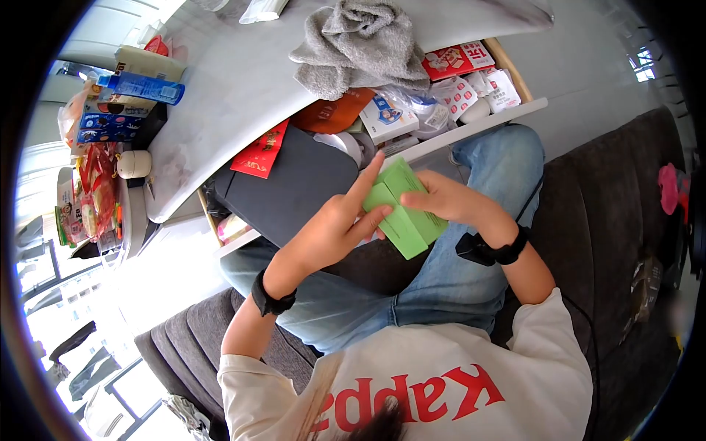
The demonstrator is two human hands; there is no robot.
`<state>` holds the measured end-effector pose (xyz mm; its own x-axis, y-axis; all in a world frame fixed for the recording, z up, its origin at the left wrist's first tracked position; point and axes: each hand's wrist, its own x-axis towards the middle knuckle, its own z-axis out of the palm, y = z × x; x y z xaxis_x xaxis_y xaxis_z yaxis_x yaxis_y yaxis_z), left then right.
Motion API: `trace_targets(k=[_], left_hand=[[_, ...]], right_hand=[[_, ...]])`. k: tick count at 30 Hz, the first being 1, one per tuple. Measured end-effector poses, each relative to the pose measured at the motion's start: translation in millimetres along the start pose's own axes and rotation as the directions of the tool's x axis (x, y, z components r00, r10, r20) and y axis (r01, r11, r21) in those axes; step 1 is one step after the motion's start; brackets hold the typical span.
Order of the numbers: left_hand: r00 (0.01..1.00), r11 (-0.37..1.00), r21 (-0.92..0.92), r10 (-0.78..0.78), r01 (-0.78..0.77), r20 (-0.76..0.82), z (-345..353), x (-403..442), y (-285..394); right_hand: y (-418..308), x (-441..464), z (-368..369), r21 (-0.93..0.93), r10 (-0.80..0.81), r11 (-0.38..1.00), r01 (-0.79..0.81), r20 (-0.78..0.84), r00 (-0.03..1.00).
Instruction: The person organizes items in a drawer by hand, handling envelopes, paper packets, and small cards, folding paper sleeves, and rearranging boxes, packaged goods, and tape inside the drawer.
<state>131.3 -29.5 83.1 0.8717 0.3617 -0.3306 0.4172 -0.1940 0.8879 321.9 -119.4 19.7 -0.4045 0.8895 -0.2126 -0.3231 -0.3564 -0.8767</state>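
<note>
Green carton (406,213): lodged between both hands, touching each, long axis slanting from beyond the left fingertips back toward the lap on the right
Left hand (331,224): part-closed on the carton's left edge, thumb pinching, index straightened outward
Right hand (450,198): curled round the carton's right side, thumb over the upper face, fingers beneath hidden
Dark grey case (294,184): just beyond the left hand, bearing a red envelope (261,151)
Drawer (507,117): open beyond both hands, holding white printed box (387,119), orange pouch (334,110), red packet (460,60)
Grey towel (360,48): farthest, on the table (220,88)

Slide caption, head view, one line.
Left hand and right hand hold a green box near an open, cluttered drawer.
</note>
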Motion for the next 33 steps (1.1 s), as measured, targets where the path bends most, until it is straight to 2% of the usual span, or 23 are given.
trace_targets(k=[5,8,11,14,17,20,23,26,27,30,31,33], left_hand=[[0.99,0.977,-0.209,0.069,-0.041,0.127,3.3,-5.0,4.0],[0.984,0.994,-0.04,0.105,-0.1,0.141,-14.0,-2.5,5.2],[0.997,0.988,0.154,-0.004,0.015,-0.071,-39.0,15.1,3.7],[0.966,0.867,0.493,0.188,-0.078,-0.178,-56.5,43.1,-14.5],[0.949,0.674,0.707,0.315,-0.215,-0.011,-67.9,76.7,-45.7],[0.981,0.377,0.925,0.191,-0.033,-0.043,-58.4,97.9,-60.6],[0.982,0.366,0.917,-0.151,0.158,-0.109,-52.5,120.7,-48.4],[0.974,0.247,0.959,0.146,0.136,-0.175,-42.5,126.5,-70.1],[0.974,0.137,0.971,0.093,0.195,-0.208,-41.3,132.5,-71.1],[0.963,0.173,0.948,-0.083,0.266,-0.255,-38.6,145.0,-70.8],[0.952,0.238,0.925,-0.157,0.296,-0.264,-36.2,147.7,-68.8],[0.952,0.212,0.932,-0.16,0.293,-0.262,-36.5,142.4,-58.2]], right_hand=[[-7.8,-13.8,-5.8,-0.032,0.032,0.999,-0.029,0.124,0.992],[0.5,-18.1,-7.4,-0.112,0.1,0.989,-0.101,-0.011,0.995],[-3.4,-19.6,-3.3,-0.177,0.01,0.984,-0.036,-0.142,0.99],[-2.6,-17.2,2.4,-0.055,-0.183,0.983,0.175,-0.263,0.947],[-10.8,-13.6,-1.8,-0.049,-0.202,0.979,0.199,-0.388,0.899],[-15.0,-12.1,-10.7,-0.147,-0.243,0.969,0.198,-0.443,0.863],[-8.9,-5.6,-21.7,-0.28,-0.269,0.948,0.149,-0.457,0.848],[-11.1,6.5,-21.1,-0.335,-0.329,0.924,0.182,-0.458,0.826],[-9.9,11.8,-21.7,-0.377,-0.362,0.906,0.192,-0.456,0.813],[-16.5,21.8,-20.2,-0.434,-0.344,0.889,0.145,-0.425,0.837],[-13.1,25.3,-21.4,-0.479,-0.385,0.864,0.156,-0.429,0.817],[-14.4,24.6,-24.2,-0.617,-0.46,0.781,0.092,-0.469,0.754]])
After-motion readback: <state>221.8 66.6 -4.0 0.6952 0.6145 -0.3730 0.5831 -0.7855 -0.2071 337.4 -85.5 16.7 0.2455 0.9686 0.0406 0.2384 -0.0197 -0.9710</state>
